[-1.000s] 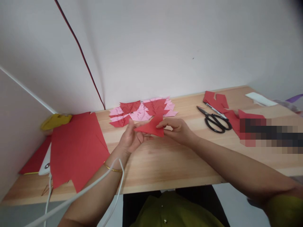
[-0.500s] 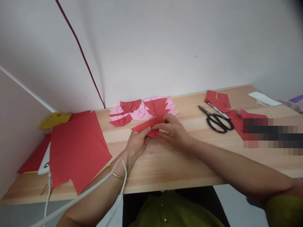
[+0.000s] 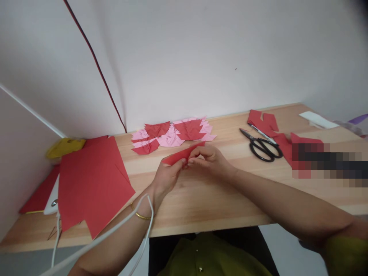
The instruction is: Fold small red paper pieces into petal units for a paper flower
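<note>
A folded piece of red paper [image 3: 181,155] is held just above the wooden table [image 3: 201,199], seen nearly edge-on. My left hand [image 3: 168,177] pinches its lower edge from the left, a gold bangle on that wrist. My right hand [image 3: 211,161] pinches it from the right, fingers curled over the fold. Behind them, close to the wall, lies a cluster of folded red and pink paper pieces [image 3: 172,135].
A big red paper sheet [image 3: 92,184] covers the table's left part, with a yellow object [image 3: 65,147] behind it. Black scissors [image 3: 263,145] and red paper scraps [image 3: 266,122] lie to the right. White cables [image 3: 115,234] cross my left forearm. A white slip [image 3: 317,119] sits far right.
The red piece has been folded flatter, from an open triangle to a narrow strip. Both hands have drawn closer together and lowered a little toward the table.
</note>
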Tool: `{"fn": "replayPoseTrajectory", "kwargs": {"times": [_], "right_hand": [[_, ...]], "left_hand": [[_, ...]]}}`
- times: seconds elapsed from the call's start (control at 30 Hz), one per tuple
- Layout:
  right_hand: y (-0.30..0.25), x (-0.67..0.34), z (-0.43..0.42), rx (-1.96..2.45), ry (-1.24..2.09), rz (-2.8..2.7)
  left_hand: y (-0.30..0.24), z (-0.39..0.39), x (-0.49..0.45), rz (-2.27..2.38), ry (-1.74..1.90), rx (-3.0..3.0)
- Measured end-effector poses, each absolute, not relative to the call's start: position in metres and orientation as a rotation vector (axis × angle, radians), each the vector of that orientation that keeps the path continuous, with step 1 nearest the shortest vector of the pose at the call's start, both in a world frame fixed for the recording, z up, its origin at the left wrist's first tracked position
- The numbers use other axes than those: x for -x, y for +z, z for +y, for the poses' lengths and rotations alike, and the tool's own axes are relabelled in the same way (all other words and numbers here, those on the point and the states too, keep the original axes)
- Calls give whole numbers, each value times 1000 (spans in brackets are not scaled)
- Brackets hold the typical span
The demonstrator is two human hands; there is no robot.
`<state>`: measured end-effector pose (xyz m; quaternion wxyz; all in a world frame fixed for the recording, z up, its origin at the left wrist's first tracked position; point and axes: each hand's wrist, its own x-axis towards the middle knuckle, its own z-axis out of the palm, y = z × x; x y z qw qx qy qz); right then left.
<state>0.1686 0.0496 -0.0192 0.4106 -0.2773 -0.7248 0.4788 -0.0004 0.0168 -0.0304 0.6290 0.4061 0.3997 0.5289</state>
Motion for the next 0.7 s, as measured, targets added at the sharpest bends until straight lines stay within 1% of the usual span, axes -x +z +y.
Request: {"fn": "replayPoseTrajectory", "kwargs": {"times": [0.13, 0.3, 0.43, 0.57, 0.7], "right_hand": [[-19, -170, 50, 583, 1131, -1906], [-27, -172, 56, 452, 885, -2125], [-30, -172, 57, 434, 751, -2149], [-27, -171, 56, 451, 837, -2119], [-22, -170, 52, 632, 986, -1996]], "left_hand": [[-27, 17, -1, 875, 1234, -809], [-20, 18, -2, 874, 1286, -700], [-16, 17, -3, 847, 1288, -666], [-11, 13, -6, 844, 1252, -675], [-14, 13, -5, 893, 1258, -688]]}}
